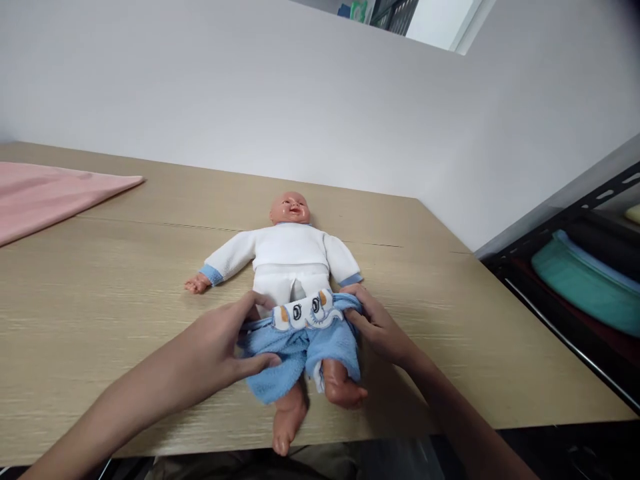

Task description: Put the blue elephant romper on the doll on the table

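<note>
"Looking down from the head view, where are the blue trousers [277, 385]?"

"Around the legs of the doll [290, 250], on the bench [150, 260], between my left hand [217, 343] and right hand [383, 328]. It lies face up, lengthwise from me, feet nearest."

"Your grip?"

"Each pinches one side of the waistband [303, 311]; neither is nearer."

Count shows 1 doll [290, 208], 1 wht top [290, 245], 1 pr blue pants [333, 343]; L hand [215, 347] + R hand [381, 328] = 2. Surroundings incl 1 tbl [150, 280], 1 pink cloth [50, 197].
</note>
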